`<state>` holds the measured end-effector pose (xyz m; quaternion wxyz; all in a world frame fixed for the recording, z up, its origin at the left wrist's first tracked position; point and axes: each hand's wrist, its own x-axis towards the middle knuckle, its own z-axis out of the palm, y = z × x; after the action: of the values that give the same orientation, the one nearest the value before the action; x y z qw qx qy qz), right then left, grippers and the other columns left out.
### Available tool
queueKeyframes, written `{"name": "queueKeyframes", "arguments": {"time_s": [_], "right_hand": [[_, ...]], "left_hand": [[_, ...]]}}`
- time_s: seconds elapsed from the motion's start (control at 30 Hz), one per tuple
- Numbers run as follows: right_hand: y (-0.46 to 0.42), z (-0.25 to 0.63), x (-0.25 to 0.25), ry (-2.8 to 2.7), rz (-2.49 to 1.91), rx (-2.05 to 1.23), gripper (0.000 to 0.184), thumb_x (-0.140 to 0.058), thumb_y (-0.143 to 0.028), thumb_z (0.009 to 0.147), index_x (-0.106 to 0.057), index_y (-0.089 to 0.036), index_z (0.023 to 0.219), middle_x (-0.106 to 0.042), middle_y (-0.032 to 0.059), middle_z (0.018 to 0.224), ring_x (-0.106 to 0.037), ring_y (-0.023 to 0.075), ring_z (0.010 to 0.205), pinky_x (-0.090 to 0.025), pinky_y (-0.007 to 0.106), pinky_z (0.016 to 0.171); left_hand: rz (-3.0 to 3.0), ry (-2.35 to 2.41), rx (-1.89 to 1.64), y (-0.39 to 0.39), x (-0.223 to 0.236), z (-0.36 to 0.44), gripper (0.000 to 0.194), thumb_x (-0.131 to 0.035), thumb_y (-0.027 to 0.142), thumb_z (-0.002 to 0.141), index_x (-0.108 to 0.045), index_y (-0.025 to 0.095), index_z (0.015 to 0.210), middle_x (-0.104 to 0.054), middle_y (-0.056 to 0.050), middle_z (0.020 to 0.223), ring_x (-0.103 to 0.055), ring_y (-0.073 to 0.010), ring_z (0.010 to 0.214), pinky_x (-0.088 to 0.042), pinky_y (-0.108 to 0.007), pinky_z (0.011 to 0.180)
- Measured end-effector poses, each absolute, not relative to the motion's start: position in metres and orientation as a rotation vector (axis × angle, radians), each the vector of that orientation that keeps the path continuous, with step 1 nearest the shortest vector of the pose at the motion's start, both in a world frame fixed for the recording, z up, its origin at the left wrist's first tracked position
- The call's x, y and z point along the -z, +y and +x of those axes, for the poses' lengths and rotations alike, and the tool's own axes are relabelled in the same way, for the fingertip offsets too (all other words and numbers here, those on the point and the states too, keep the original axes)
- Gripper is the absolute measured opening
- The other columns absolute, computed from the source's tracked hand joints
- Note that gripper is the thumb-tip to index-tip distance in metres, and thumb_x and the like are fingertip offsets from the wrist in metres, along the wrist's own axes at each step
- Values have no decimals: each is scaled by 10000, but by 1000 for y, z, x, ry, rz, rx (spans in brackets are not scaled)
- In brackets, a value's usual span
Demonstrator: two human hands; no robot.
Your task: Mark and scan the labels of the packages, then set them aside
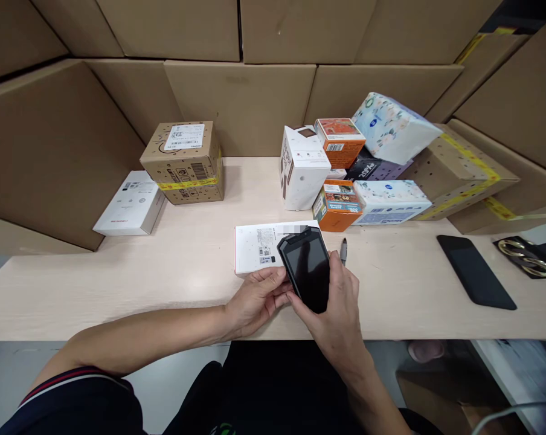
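Head view, hands [255, 301] [340, 307] curled round black handset [310, 269], white box [249, 249] behind, pen [343, 251], orange cartons [339, 219].

A pale wood-grain counter [177, 284] runs the full width of the view, its front edge straight. Behind it, large brown cardboard boxes [173, 27] stand stacked in two rows, making a wall. A big carton [51, 157] closes off the left side, and more cartons [517, 90] rise on the right, with yellow tape [470, 48] along one edge. Below the counter lies a light grey floor [173, 386], with a brown box [427, 393] at lower right. Bright light leaves a soft sheen on the counter's left part
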<state>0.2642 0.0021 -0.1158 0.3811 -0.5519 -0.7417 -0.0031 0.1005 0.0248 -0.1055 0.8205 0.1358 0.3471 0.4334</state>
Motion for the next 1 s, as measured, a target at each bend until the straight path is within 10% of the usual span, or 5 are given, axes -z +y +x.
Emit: {"name": "queueKeyframes", "arguments": {"time_s": [0.73,1.0], "right_hand": [[1,293,105,-1827,-1576,-50,1062,-755,-427,851,-78,-226,1644,-555,214,1425,-563,374,1221,-530,578,958],[3,379,87,-1553,-2090,-105,1101,-680,-645,809,-138,-174,1644,-586,294,1393,-552,548,1246,-487,685,917]], "left_hand": [[517,680,-866,15,107,102,396,-862,416,783,-789,197,1105,-771,-98,1181,-724,-183,1067,-530,-345,1026],[2118,783,-864,40,79,72,282,-678,332,874,-766,219,1117,-727,-125,1164,-640,-274,1093,-504,-485,1001]]}}
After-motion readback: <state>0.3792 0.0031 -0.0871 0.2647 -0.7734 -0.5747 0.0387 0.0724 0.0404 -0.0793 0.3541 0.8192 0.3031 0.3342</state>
